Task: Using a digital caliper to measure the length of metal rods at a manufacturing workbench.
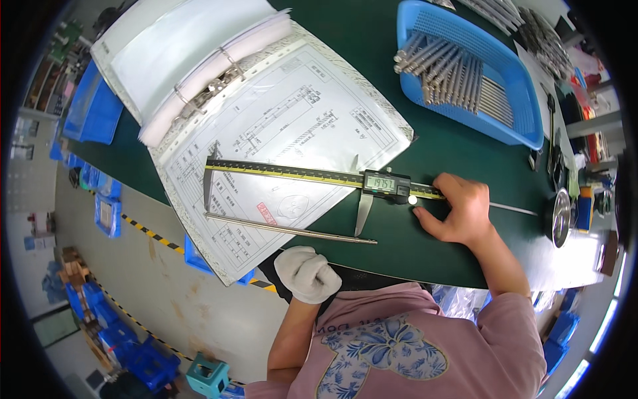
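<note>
A digital caliper (292, 173) lies spread wide across the drawing sheet (266, 143) and the green table. My bare right hand (463, 209) curls over the right end of its beam, thumb lowered near the thumb wheel. A thin depth rod (515, 209) sticks out beyond that hand. Just below the beam rests a slim metal rod (292, 231); the tips of both jaws reach it, and its right end runs past the right jaw. My left hand (307, 274), in a white glove, forms a fist at the table's near edge, with nothing visible in it.
An open ring binder (206, 86) carries the drawing sheet. At the far right, a blue basket (525, 126) holds many metal rods, with more rods (545, 43) behind it. A metal bowl (560, 216) stands at right. Blue bins (100, 110) sit to the left.
</note>
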The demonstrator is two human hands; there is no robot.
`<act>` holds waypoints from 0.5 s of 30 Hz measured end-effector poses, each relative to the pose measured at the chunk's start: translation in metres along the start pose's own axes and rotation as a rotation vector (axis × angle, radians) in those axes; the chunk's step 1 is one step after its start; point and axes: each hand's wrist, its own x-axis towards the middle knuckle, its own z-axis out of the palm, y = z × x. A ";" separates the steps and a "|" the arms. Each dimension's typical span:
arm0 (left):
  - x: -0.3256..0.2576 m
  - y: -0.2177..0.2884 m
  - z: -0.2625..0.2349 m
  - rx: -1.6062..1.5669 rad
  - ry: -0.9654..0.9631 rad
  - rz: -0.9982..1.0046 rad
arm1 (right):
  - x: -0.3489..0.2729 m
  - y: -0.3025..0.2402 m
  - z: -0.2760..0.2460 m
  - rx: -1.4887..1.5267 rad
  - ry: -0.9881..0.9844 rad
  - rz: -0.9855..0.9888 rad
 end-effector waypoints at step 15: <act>0.010 -0.001 0.004 -0.038 0.065 0.037 | 0.001 0.001 0.000 -0.017 0.005 -0.019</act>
